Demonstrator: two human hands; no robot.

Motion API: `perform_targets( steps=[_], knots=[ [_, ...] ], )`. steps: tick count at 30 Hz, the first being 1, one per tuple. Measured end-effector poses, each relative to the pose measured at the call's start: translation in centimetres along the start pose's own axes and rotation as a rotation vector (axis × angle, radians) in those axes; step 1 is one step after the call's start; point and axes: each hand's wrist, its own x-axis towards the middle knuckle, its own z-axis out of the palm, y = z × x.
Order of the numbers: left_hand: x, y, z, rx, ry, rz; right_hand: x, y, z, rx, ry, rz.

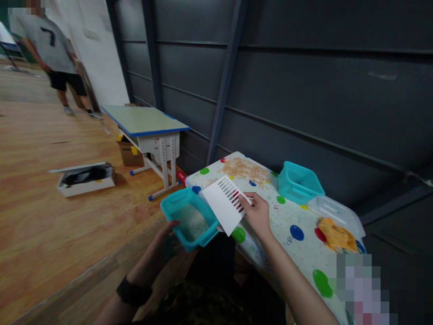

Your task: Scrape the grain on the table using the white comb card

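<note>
My left hand (167,239) grips the near left side of a turquoise plastic box (179,196), its thumb over the rim. Fine white grains that look like rice (192,221) cover the bottom of this box, which is held off the table's front left edge. In my right hand (259,212) is a white slotted card (218,205), pinched at its right edge. The card is tilted beside the box's right rim, with a row of long slots along its upper right part. Behind it, tan grains (245,169) lie spread over the patterned tablecloth (270,216).
A second turquoise box (301,192) stands at the table's back edge, near a clear lid (341,214) and a crumpled orange cloth (334,234). A dark panelled wall (304,99) borders the table. Leftward are a desk (145,119), an open white box (88,180) and a standing person (56,49).
</note>
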Motion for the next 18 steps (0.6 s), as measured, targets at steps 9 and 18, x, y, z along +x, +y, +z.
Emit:
perform_targets(
  steps=[9,18],
  knots=[
    [-0.3,0.6,0.0,-0.007,-0.008,0.057,1.8,1.2,0.6,-0.125,0.025,-0.045],
    [0.3,0.5,-0.8,-0.016,-0.06,0.095,2.0,1.4,1.1,-0.061,-0.013,-0.024]
  ],
)
